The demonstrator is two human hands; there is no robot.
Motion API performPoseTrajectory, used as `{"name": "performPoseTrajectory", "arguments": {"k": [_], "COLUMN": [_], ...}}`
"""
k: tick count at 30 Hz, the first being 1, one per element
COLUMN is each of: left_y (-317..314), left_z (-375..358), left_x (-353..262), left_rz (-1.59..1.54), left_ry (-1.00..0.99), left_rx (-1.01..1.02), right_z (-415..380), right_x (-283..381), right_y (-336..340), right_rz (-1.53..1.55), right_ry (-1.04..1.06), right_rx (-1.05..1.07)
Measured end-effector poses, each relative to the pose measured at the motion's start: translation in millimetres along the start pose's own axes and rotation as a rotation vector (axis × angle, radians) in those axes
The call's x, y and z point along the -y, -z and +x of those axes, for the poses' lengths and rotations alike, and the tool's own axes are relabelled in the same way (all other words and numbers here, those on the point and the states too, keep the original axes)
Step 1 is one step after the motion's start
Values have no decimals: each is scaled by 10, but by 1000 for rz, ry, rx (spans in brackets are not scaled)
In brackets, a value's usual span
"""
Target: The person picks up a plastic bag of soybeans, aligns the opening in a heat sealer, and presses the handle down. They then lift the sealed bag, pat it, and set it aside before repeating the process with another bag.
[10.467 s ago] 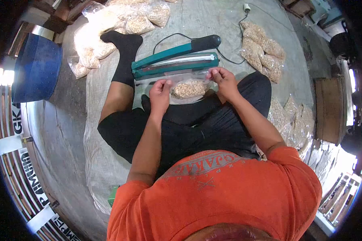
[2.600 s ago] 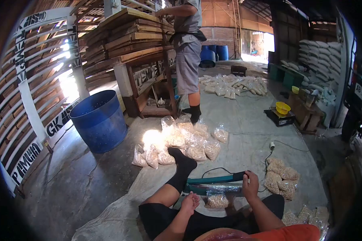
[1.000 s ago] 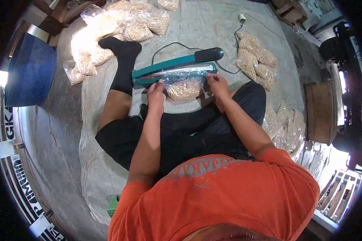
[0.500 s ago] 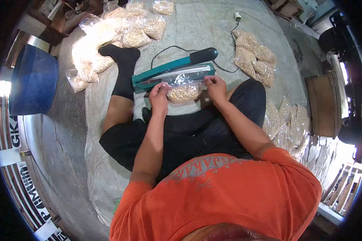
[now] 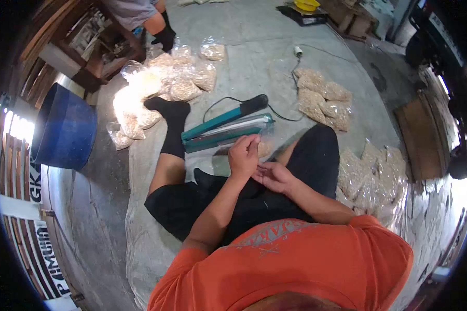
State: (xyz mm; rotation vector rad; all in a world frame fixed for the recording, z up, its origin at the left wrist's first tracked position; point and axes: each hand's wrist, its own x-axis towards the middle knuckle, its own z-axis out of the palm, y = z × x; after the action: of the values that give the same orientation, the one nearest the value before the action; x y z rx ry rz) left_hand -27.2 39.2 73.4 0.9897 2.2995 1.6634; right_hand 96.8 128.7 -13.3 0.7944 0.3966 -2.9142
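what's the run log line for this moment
teal impulse sealer: lever raised | left hand: covering part of clear bag, grip unclear | right hand: beside left hand, loosely curled

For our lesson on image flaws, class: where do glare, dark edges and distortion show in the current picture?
In the head view, glare bleaches bags beside the socked foot; the head view's corners fade to black; the head view bows the slatted wall at left.
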Motion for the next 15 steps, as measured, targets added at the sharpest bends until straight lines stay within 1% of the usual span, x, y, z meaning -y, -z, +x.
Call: {"name": "performPoseTrajectory", "arguments": {"k": [1, 3, 4, 5, 6, 7, 8, 9, 10, 11, 13, 14, 15], "left_y": [2, 45, 86, 150, 217, 279, 338, 389, 402, 281, 37, -61, -164], "left_z": [-41, -53, -71, -124, -162, -188, -225, -256, -269, -282, -265, -332, -395], "left_x": [-166, -506, -656, -789, -888, -966, -1029, -1041, -703, -495, -172, -100, -46], "left_rz": [-11, -110, -117, -259, -398, -399, -594, -791, -950, -957, -1636, -1653, -1701], "left_ry": [3, -42, -50, -55, -58, -57, -51, -40, -95, -78, 461, 477, 646], "left_rx": [18, 1, 10, 14, 15, 20, 53, 86, 269, 267, 400, 380, 458], "right_z": [-73, -200, -318, -456, -698, -900, -1039, -1165, -1295, -1420, -1616, -1584, -1599], "right_x": [32, 131, 172, 237, 309, 363, 456, 538, 636, 735, 906, 940, 968], "right_y": [-21, -88, -114, -141, -344, -458, -427, -384, -398, -420, -357, -439, -551], "right_rz": [10, 64, 76, 77, 21, -33, -137, -114, -100, -85, -436, -558, -569], "right_ry": [11, 149, 186, 196, 250, 302, 323, 323, 334, 339, 408, 467, 442], "right_rx": [-15, 259, 329, 329, 392, 451, 485, 478, 488, 496, 244, 64, 49]}}
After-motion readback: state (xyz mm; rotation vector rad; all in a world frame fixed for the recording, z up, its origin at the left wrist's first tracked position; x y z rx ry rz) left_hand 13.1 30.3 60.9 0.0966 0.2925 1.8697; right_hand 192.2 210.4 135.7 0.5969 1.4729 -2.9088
